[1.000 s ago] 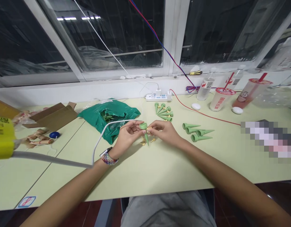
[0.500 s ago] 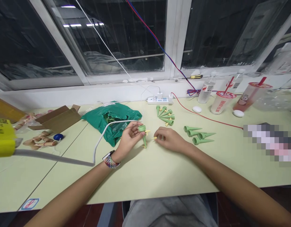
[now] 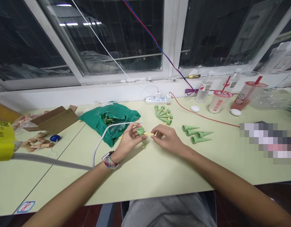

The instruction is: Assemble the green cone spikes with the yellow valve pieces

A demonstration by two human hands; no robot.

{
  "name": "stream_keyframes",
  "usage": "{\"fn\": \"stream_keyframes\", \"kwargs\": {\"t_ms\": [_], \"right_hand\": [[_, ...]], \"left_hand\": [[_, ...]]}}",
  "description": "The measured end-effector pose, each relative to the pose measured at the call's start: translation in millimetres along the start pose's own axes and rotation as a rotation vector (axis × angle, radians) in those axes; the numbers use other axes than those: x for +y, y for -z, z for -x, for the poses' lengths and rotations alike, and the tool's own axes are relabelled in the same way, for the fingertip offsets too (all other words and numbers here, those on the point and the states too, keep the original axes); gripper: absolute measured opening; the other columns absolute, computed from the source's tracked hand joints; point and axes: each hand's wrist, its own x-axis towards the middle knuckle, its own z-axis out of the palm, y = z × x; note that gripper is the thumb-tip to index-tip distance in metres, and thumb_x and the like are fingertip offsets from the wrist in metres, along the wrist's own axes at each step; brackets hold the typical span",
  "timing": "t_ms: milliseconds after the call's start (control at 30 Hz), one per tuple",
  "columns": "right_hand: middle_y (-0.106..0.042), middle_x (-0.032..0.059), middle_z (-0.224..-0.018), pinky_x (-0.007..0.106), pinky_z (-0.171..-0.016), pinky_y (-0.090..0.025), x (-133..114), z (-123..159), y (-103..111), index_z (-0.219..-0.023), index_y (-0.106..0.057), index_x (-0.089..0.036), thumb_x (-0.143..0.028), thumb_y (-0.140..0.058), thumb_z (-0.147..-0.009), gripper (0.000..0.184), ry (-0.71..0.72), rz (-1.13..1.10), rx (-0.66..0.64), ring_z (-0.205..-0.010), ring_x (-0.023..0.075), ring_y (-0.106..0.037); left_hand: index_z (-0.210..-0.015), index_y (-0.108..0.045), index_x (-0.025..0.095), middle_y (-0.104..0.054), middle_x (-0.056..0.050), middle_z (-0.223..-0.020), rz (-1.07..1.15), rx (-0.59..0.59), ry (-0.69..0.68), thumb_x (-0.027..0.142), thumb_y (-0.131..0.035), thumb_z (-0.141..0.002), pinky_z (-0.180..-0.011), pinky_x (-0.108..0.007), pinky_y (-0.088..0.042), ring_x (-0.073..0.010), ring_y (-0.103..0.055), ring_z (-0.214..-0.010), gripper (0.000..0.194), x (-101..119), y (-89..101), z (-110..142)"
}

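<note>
My left hand (image 3: 126,138) is closed around a green plastic watering spike (image 3: 140,130), its round open cup up and its point down over the table. From the right, my right hand (image 3: 168,138) pinches a small yellow plastic piece (image 3: 152,134) against the spike's side, just below the cup. How far the piece sits in the spike is hard to tell. Behind my hands lies a fan of green spikes with yellow pieces (image 3: 165,116). Several plain green spikes (image 3: 197,134) lie right of my right hand.
A torn green plastic bag (image 3: 95,118) lies behind my left hand, with a grey cable (image 3: 95,151) crossing before it. Left are a cardboard box (image 3: 55,119) and wooden toys (image 3: 39,142). A power strip (image 3: 157,100), drink cups (image 3: 218,102) and bottles (image 3: 203,91) stand at the back.
My right hand has moved up and left, bringing its yellow piece against the spike in my left hand. The spike's cup has tipped slightly toward me.
</note>
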Motion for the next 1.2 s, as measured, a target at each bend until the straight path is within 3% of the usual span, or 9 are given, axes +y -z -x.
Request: {"fn": "stream_keyframes", "kwargs": {"t_ms": [700,1033,1133,1200], "right_hand": [[-0.068,0.0042,-0.088,0.028,-0.065,-0.052,2.5,3.5,-5.5,-0.096,-0.068,-0.022,-0.026,-0.062,-0.099,0.008,0.004,0.028,0.022,-0.069,0.0142,-0.062],[-0.074,0.0056,-0.090,0.027,-0.066,-0.055,-6.5,4.6,-10.0,-0.100,-0.076,-0.023,-0.032,-0.063,-0.100,0.016,0.001,-0.080,0.029,-0.074,0.0155,-0.067],[-0.075,0.0056,-0.089,0.028,-0.065,-0.055,-6.9,4.2,-11.9,-0.097,-0.078,-0.022,-0.035,-0.066,-0.097,0.017,-0.076,-0.159,0.041,-0.070,0.0151,-0.068],[-0.075,0.0048,-0.086,0.027,-0.061,-0.055,-6.5,3.6,-14.1,-0.096,-0.077,-0.021,-0.039,-0.068,-0.095,0.020,-0.202,-0.272,0.025,-0.063,0.0142,-0.068]], "left_hand": [[-0.110,-0.054,0.025,-0.061,0.003,-0.089,0.070,0.022,0.032,0.022,-0.084,-0.079,-0.076,-0.024,-0.051,-0.0117,-0.059,-0.082,0.043,2.7,0.9,0.5],[-0.111,-0.052,0.025,-0.067,0.003,-0.084,0.053,-0.048,0.044,0.026,-0.084,-0.082,-0.073,-0.025,-0.053,-0.0128,-0.066,-0.075,0.043,5.7,-8.4,5.9],[-0.109,-0.052,0.024,-0.066,0.003,-0.084,0.042,-0.037,0.037,0.026,-0.085,-0.082,-0.072,-0.024,-0.053,-0.0122,-0.065,-0.075,0.043,7.7,-9.3,6.2],[-0.108,-0.052,0.024,-0.065,0.003,-0.083,0.010,-0.010,0.018,0.026,-0.085,-0.080,-0.070,-0.023,-0.052,-0.0117,-0.063,-0.074,0.043,9.6,-9.7,6.1]]}}
